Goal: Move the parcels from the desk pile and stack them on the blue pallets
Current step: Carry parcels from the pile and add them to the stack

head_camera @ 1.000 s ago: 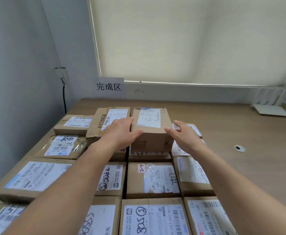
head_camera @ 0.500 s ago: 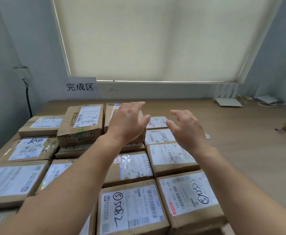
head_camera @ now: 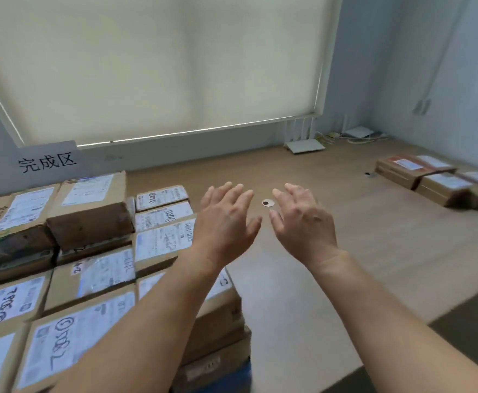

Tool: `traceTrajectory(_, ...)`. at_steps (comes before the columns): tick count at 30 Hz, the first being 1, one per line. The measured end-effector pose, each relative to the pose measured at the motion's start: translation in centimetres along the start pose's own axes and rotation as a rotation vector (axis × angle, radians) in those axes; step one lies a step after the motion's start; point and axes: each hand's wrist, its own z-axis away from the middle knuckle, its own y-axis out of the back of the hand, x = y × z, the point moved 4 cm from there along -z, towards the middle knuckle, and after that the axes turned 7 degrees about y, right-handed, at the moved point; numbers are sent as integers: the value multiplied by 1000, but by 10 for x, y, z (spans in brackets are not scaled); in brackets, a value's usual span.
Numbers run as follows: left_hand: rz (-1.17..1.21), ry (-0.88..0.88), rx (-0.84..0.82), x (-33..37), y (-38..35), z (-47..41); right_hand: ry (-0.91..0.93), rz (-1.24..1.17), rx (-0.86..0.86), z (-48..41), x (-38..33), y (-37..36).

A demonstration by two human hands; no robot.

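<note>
A dense stack of brown cardboard parcels [head_camera: 96,268] with white shipping labels fills the left side, and a sliver of blue pallet [head_camera: 226,378] shows under its front right corner. One parcel [head_camera: 90,205] sits on top at the back. A few more parcels [head_camera: 433,180] lie on the wooden desk [head_camera: 331,251] at the far right. My left hand [head_camera: 226,222] and my right hand [head_camera: 303,219] hover side by side above the desk, just right of the stack, fingers spread and holding nothing.
A white sign with black characters [head_camera: 48,163] leans on the wall behind the stack. A white router [head_camera: 305,144] and cables sit under the window blind. A round cable grommet [head_camera: 268,203] is set in the desk between my hands.
Both hands have left the top parcel, which stays on the stack. My view and hands have swung right, bringing the far right parcels into sight.
</note>
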Motion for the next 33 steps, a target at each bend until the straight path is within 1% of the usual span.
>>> traceTrajectory(3, 20, 8, -39, 45, -21, 10, -20, 67, 13, 27, 37, 7)
traceTrajectory(7, 111, 19, -59, 104, -51, 27, -79, 124, 17, 70, 85, 16)
traceTrajectory(10, 152, 32, -118, 147, -78, 39, -128, 157, -7, 106, 121, 22)
traceTrajectory(15, 156, 1, -216, 220, -115, 52, -208, 226, -56, 159, 187, 39)
traceTrajectory(19, 182, -36, -240, 271, -132, 54, -288, 268, -57, 189, 233, 59)
traceTrajectory(26, 194, -125, -229, 343, -140, 37, -369, 332, 18, 217, 293, 93)
traceTrajectory(33, 231, -268, -243, 422, -168, 16, -481, 421, 116, 243, 358, 117)
